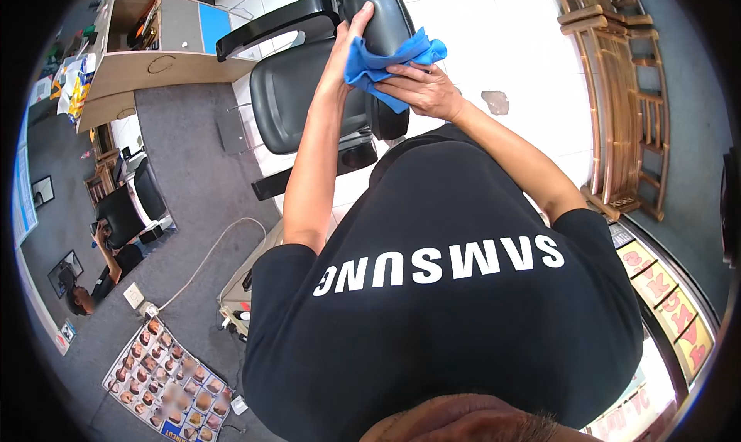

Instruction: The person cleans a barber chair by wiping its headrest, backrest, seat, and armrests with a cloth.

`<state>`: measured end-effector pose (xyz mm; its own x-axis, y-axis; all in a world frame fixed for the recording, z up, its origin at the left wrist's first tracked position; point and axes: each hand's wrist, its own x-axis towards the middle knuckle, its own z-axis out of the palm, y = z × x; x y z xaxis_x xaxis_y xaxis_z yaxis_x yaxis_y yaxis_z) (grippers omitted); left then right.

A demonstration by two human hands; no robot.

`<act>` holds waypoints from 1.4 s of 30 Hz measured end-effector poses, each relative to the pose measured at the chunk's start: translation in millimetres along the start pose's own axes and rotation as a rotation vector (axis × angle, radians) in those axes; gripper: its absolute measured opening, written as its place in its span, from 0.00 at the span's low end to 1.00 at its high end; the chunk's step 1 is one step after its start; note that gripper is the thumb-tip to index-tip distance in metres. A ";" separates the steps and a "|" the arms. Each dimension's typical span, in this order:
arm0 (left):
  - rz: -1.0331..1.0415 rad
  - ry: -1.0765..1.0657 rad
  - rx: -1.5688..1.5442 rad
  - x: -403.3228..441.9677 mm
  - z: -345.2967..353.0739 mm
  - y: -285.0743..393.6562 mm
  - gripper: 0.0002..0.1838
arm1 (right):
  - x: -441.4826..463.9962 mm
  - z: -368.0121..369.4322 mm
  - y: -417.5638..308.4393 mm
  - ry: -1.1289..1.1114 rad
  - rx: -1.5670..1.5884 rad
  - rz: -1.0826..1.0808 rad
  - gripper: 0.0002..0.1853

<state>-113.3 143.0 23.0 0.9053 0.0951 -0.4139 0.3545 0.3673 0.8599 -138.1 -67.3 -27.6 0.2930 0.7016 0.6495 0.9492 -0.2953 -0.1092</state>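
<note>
A black padded chair stands ahead of me, with its seat (289,95) to the left of its upright backrest (384,14). My left hand (342,55) is closed around the near left side of the backrest, one finger reaching along its surface. Bunched against the backrest is a blue cloth (386,60), part of it draped close to my left wrist. My right hand (426,92) presses the cloth onto the backrest's right side, its fingers bent over the fabric. A black armrest (274,21) juts out on the left.
A wooden cabinet (162,68) stands at the upper left, beside a wall mirror (69,180) reflecting the room. Bamboo bench (617,102) lies on the right. A translucent crumpled scrap (495,102) rests on white tiles. A haircut poster (166,380) and a cable (204,261) are lower left.
</note>
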 end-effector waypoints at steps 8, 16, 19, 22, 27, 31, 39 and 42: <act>-0.023 0.032 0.073 -10.4 5.8 8.9 0.67 | -74.9 25.2 23.1 -0.003 0.507 0.803 0.21; -0.001 0.055 0.135 -12.1 8.0 9.6 0.67 | -40.1 -49.7 -11.7 0.336 1.000 1.119 0.14; 0.008 0.067 0.124 -12.5 9.2 9.4 0.66 | -8.0 -42.0 -18.7 0.018 0.494 0.483 0.27; 0.034 0.067 0.118 -15.4 12.5 11.9 0.65 | 7.3 -12.3 -12.7 -0.129 0.623 0.457 0.23; 0.016 0.065 0.183 -10.1 7.2 8.5 0.64 | -3.4 31.8 32.4 -0.503 0.912 0.883 0.25; 0.017 0.071 0.195 -14.0 7.7 11.3 0.63 | -8.1 42.5 33.4 -0.414 1.089 1.013 0.25; 0.047 0.108 0.200 -17.3 9.0 10.6 0.63 | -4.0 -31.0 4.2 -0.034 1.708 1.138 0.21; 0.004 0.111 0.201 -13.8 7.2 8.0 0.63 | -27.5 -32.9 7.0 0.234 1.744 1.434 0.20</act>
<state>-121.3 138.0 37.8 0.8793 0.2019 -0.4313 0.4006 0.1762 0.8992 -143.3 -110.0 -21.4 0.7610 0.5139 -0.3959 -0.6177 0.3876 -0.6843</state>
